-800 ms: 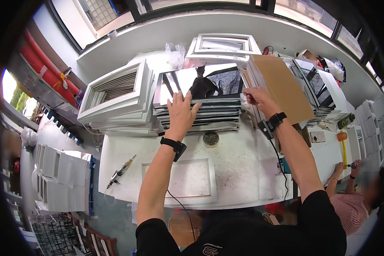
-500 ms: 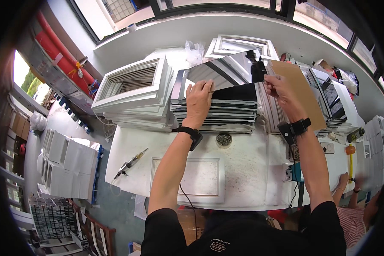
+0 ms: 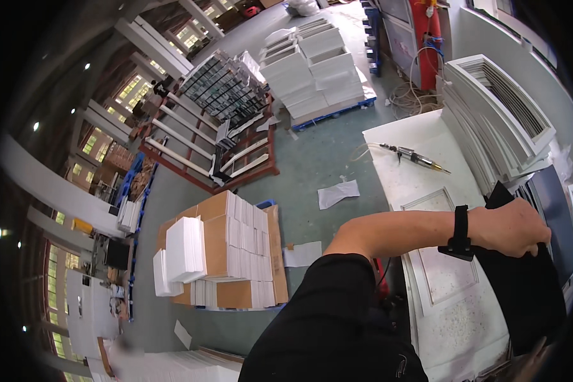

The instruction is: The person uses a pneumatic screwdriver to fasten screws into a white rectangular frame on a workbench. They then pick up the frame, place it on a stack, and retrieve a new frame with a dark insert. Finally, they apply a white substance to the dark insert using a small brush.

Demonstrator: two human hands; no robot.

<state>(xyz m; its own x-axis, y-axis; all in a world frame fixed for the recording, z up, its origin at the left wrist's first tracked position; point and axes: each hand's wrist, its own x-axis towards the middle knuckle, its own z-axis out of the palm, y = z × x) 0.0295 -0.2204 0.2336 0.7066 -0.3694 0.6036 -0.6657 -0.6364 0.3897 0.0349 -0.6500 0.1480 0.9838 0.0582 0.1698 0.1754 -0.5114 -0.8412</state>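
Observation:
At the right of the view my left hand (image 3: 512, 226) is closed on the edge of a mirror sheet (image 3: 522, 293), whose dull black side faces me. The sheet hangs tilted over the right part of the white worktable (image 3: 388, 137). A small blurred part of my right hand (image 3: 538, 351) shows by the sheet's lower edge; its fingers cannot be made out. Beyond my left hand lies the stack of mirror sheets (image 3: 554, 200), bluish grey on top. A flat white frame (image 3: 420, 270) lies on the table under my left forearm.
A power screwdriver (image 3: 417, 158) with a hose rests at the table's far end, beside stacked white frames (image 3: 500, 121). Out on the floor are a pallet of cartons and white panels (image 3: 235, 248), a pallet of white stacks (image 3: 318, 76) and a red rack (image 3: 223, 178).
My view has swung far to the left, toward the workshop floor. The mirror sheet has come off the stack and turned its black side to me, still in my left hand.

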